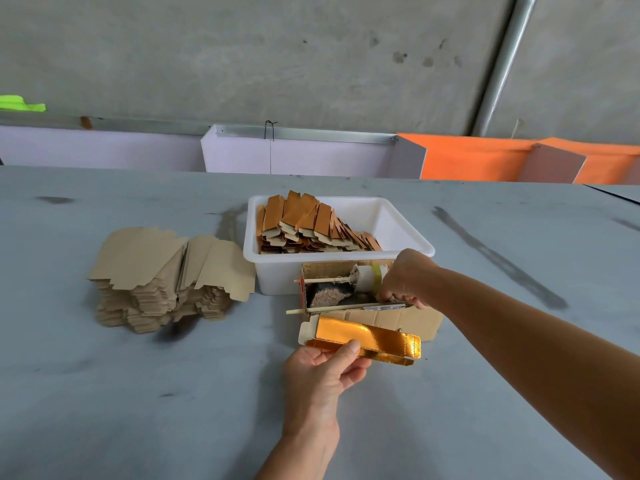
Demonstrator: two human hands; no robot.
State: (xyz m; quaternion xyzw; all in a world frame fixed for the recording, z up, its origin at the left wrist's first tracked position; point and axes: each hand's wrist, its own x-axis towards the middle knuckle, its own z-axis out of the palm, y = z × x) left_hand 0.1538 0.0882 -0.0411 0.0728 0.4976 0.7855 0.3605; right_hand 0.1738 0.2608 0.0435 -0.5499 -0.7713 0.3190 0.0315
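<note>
**Bare concrete wall behind a grey worktable**

The back wall (242, 57) is bare grey concrete, mottled with a few dark spots. A metal pipe (502, 64) runs up it at a slant on the right. Along the foot of the wall stand pale lilac panels (104, 150). The middle one is topped by an aluminium rail (311, 134) with a black wire (270, 131) hanging from it. Orange panels (467, 157) follow to the right. A bright green scrap (20, 103) shows at the far left. The grey table top (104, 393) in front carries dark smudges and streaks. The light is even and soft, with only faint shadows.
</note>
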